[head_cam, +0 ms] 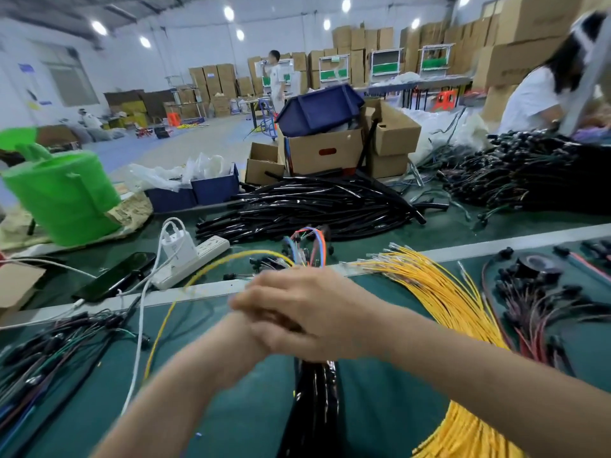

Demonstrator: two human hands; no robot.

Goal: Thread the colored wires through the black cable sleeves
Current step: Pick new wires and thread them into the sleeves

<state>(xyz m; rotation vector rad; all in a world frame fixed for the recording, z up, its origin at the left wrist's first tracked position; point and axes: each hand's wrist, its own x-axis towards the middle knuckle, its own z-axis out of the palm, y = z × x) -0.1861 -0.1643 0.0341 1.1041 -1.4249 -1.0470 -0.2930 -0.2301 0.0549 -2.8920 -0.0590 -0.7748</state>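
Both hands meet over the middle of the green table. My right hand (317, 312) lies on top, fingers curled round a bundle of black cable sleeves (314, 401) that hangs down toward me. My left hand (264, 332) sits under it, blurred, gripping the same bundle. Colored wires (307, 246) in blue, orange and red stick out beyond the hands. A single yellow wire (185, 289) loops from the hands out to the left.
A pile of black sleeves (314, 206) lies behind, a fan of yellow wires (443, 292) to the right, and dark wire harnesses (49, 352) at left. A power strip (195, 259), a phone (115, 276), a green bag (62, 193) and cardboard boxes (324, 150) stand further back.
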